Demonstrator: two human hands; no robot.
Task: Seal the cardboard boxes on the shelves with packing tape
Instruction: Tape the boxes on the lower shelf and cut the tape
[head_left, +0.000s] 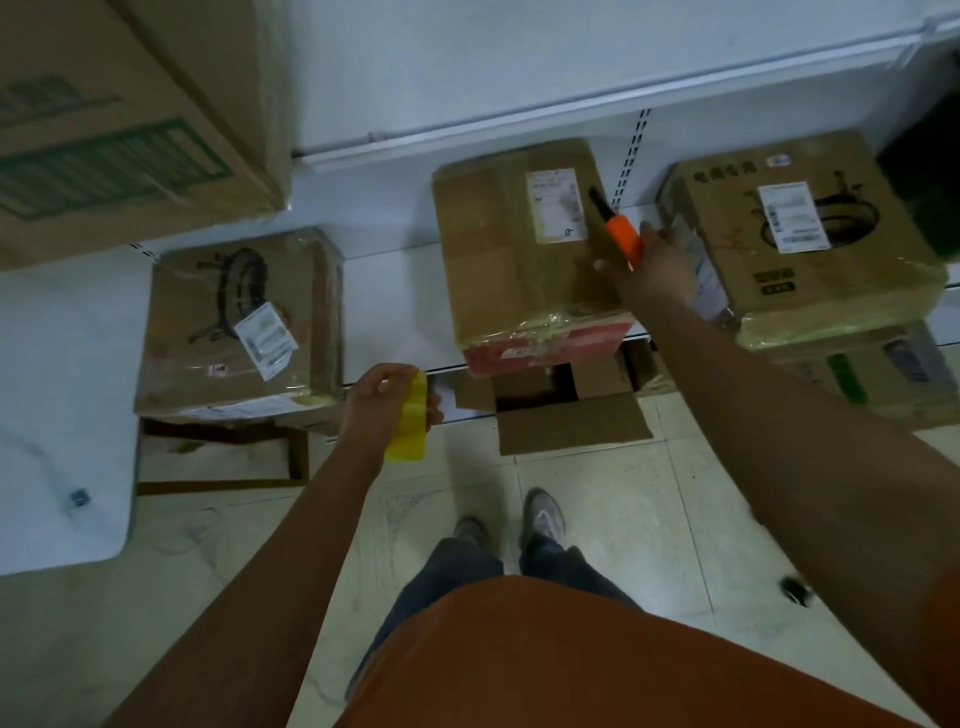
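Three cardboard boxes stand on a low white shelf (395, 306): a left box (228, 332) with a stove drawing, a middle box (514, 260) with a white label and a red front, and a right box (810, 234) with a wok drawing. Clear tape shines on all three. My right hand (660, 254) grips an orange-handled knife (621, 234) with its black tip over the middle box's right edge. My left hand (384, 400) holds a yellow tape roll (410, 421) in front of the shelf edge, between the left and middle boxes.
A large box (119, 119) with green print sits on the upper shelf at top left. An open box (566, 410) with spread flaps lies on the tiled floor under the middle box. More boxes (883, 374) sit below the right one. My feet (509, 525) stand on the floor.
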